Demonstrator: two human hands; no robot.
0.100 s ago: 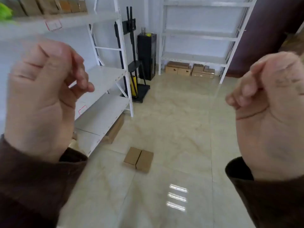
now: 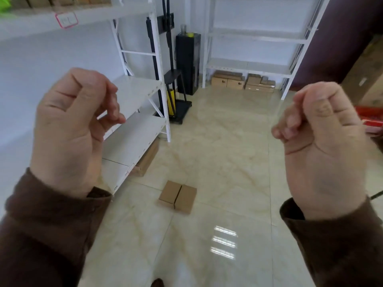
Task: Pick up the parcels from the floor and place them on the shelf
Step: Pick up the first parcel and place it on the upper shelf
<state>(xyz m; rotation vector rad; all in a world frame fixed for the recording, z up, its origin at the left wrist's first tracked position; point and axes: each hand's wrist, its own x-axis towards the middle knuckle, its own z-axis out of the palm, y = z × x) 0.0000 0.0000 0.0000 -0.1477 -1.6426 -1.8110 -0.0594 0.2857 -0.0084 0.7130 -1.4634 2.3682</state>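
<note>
Two flat brown cardboard parcels lie side by side on the tiled floor, in the lower middle of the view. My left hand is raised in front of the white shelf on the left, fingers curled in and holding nothing. My right hand is raised at the right, also curled into a loose fist with nothing in it. Both hands are well above the parcels and apart from them. Brown boxes stand on the shelf's top level.
Another brown box lies under the left shelf's lowest level. A second white shelf stands at the back with boxes beneath it. A black stand and black cabinet fill the corner. Red items are at the right edge.
Both hands have shifted slightly inward and down in the view; their fingers stay curled. The parcels have not moved.
</note>
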